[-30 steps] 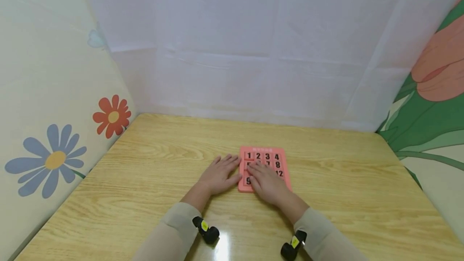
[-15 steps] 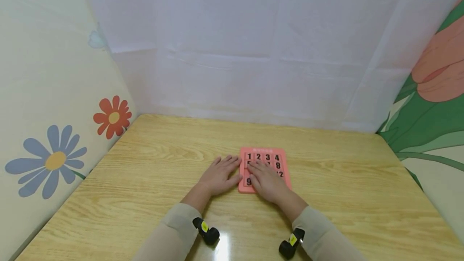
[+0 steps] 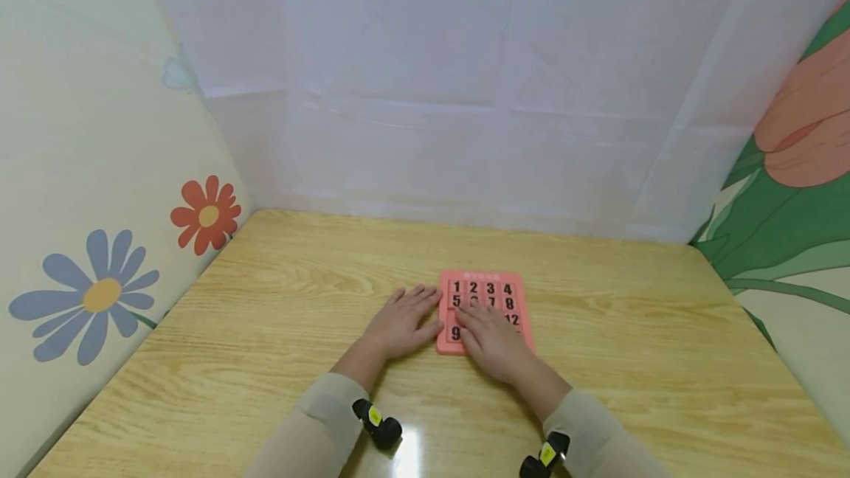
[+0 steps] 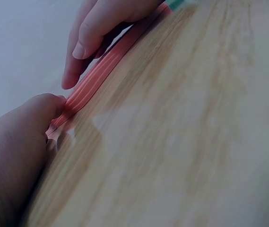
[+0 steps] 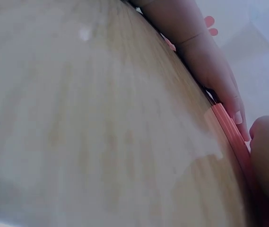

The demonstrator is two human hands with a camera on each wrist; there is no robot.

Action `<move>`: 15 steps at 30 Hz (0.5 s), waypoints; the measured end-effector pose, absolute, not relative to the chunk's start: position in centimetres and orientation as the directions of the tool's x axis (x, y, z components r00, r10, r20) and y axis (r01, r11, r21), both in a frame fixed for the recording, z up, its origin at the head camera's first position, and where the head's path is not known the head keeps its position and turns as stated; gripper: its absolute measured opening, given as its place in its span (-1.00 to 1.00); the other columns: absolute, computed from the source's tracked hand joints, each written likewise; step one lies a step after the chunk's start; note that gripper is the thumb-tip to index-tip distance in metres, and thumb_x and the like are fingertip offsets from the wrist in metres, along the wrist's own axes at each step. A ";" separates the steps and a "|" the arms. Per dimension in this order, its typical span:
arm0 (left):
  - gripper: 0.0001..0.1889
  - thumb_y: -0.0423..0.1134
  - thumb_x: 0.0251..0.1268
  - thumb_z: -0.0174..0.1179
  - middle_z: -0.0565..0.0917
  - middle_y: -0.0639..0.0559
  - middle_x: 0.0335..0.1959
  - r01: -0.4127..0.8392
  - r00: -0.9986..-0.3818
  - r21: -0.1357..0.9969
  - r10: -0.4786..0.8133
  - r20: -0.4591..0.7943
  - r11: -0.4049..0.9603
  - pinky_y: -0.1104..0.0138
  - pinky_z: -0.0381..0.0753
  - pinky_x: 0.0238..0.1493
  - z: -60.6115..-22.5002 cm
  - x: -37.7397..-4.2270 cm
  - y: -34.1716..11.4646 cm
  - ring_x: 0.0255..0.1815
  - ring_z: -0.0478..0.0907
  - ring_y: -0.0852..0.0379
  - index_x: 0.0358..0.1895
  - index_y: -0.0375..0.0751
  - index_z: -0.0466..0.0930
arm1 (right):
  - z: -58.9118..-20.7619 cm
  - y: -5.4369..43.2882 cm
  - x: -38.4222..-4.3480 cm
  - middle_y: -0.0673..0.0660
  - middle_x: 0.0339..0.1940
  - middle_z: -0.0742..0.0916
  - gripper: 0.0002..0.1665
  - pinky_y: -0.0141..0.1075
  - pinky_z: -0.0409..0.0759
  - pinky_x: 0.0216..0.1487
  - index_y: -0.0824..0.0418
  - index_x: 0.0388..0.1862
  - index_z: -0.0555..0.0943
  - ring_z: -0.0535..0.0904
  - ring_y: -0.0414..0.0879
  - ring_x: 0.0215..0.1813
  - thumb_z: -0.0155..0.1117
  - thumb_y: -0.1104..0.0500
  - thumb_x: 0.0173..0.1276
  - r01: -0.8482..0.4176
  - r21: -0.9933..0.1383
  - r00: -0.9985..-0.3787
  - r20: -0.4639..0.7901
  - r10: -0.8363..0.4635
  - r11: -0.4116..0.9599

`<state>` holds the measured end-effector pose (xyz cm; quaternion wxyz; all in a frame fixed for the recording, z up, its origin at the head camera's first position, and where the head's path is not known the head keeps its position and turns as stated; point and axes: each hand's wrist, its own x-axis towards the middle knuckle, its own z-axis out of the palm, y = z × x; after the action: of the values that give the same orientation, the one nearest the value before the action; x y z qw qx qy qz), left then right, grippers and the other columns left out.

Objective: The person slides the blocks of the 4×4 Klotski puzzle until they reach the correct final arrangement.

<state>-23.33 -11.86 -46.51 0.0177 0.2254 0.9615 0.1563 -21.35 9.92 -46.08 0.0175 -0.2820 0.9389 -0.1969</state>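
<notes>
A pink sliding number puzzle (image 3: 483, 276) lies flat on the table, its tiles bearing black numerals. The top row reads 1, 2, 3, 4; 5, 7 and 8 show below, and a 9 is at the lower left. My right hand (image 3: 493, 341) lies over the middle and lower tiles, fingers extended with the tips on them, hiding several numerals. Along the puzzle's left edge rests my left hand (image 3: 401, 324), its fingers stretched out and the thumb against the frame. In the left wrist view, the left thumb (image 4: 44, 109) touches the pink side of the frame.
The wood-grain table (image 3: 299, 279) surrounds the puzzle. A white cloth (image 3: 425, 94) hangs behind it. Flower-patterned panels (image 3: 66, 168) stand at both sides. Each cuff carries a small black camera (image 3: 378, 424).
My right hand has drawn slightly back toward me, and its fingertips sit lower on the tiles. The 5 and 7 are now more visible. My left hand has stayed in place.
</notes>
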 end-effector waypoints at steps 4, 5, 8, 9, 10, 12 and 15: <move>-0.32 0.17 0.47 -0.11 0.21 -0.01 0.55 0.426 -0.899 0.307 0.437 0.036 0.851 -0.03 -0.10 0.62 -46.5 -23.4 -11.8 0.61 0.04 -0.05 0.53 -0.09 0.16 | -46.2 10.3 -20.5 0.09 0.52 0.39 -0.44 0.03 0.08 0.60 0.13 0.46 0.37 0.19 0.08 0.58 -0.17 0.00 0.59 -0.536 -0.381 -0.831 0.082 -0.550 0.754; -0.32 0.17 0.47 -0.11 0.21 -0.01 0.56 0.425 -0.899 0.304 0.436 0.034 0.852 -0.03 -0.10 0.62 -46.5 -23.4 -11.8 0.61 0.04 -0.05 0.53 -0.09 0.15 | -46.2 10.3 -20.3 0.09 0.52 0.39 -0.44 0.02 0.08 0.60 0.12 0.46 0.36 0.19 0.07 0.58 -0.17 -0.01 0.59 -0.540 -0.380 -0.829 0.084 -0.553 0.751; -0.32 0.18 0.48 -0.12 0.21 0.00 0.56 0.422 -0.901 0.299 0.434 0.031 0.856 -0.02 -0.10 0.62 -46.5 -23.4 -11.8 0.61 0.04 -0.04 0.53 -0.08 0.15 | -46.2 10.6 -19.7 0.10 0.52 0.39 -0.45 0.03 0.11 0.59 0.14 0.45 0.38 0.19 0.08 0.58 -0.15 0.00 0.58 -0.551 -0.382 -0.822 0.095 -0.561 0.742; -0.32 0.18 0.48 -0.12 0.21 0.00 0.56 0.422 -0.901 0.298 0.433 0.031 0.856 -0.02 -0.10 0.62 -46.5 -23.4 -11.8 0.61 0.04 -0.04 0.54 -0.08 0.15 | -46.2 10.6 -19.5 0.10 0.52 0.39 -0.45 0.03 0.11 0.59 0.14 0.45 0.38 0.19 0.08 0.58 -0.15 0.00 0.58 -0.551 -0.384 -0.822 0.095 -0.562 0.741; -0.32 0.18 0.48 -0.12 0.21 0.00 0.56 0.422 -0.901 0.296 0.433 0.030 0.857 -0.02 -0.10 0.62 -46.5 -23.4 -11.8 0.61 0.04 -0.04 0.54 -0.08 0.15 | -46.2 10.7 -19.4 0.11 0.52 0.39 -0.45 0.05 0.12 0.59 0.14 0.45 0.38 0.19 0.09 0.58 -0.15 0.01 0.58 -0.553 -0.388 -0.820 0.096 -0.564 0.738; -0.32 0.18 0.48 -0.12 0.20 0.01 0.56 0.421 -0.901 0.294 0.433 0.027 0.858 -0.01 -0.10 0.62 -46.6 -23.4 -11.8 0.61 0.04 -0.03 0.54 -0.07 0.14 | -46.2 10.8 -19.0 0.10 0.52 0.38 -0.45 0.05 0.11 0.58 0.13 0.45 0.38 0.19 0.08 0.58 -0.15 0.00 0.58 -0.549 -0.396 -0.821 0.090 -0.564 0.736; -0.32 0.17 0.47 -0.11 0.21 0.00 0.56 0.421 -0.901 0.297 0.433 0.030 0.857 -0.02 -0.09 0.62 -46.5 -23.4 -11.8 0.61 0.04 -0.04 0.53 -0.08 0.15 | -46.2 10.9 -18.6 0.08 0.53 0.38 -0.45 0.05 0.10 0.58 0.10 0.46 0.37 0.19 0.07 0.58 -0.16 -0.01 0.59 -0.550 -0.408 -0.817 0.081 -0.572 0.729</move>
<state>-23.45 -11.75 -46.51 0.0188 0.2216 0.9634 0.1497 -18.56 10.86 -46.23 0.0250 -0.3018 0.9293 -0.2112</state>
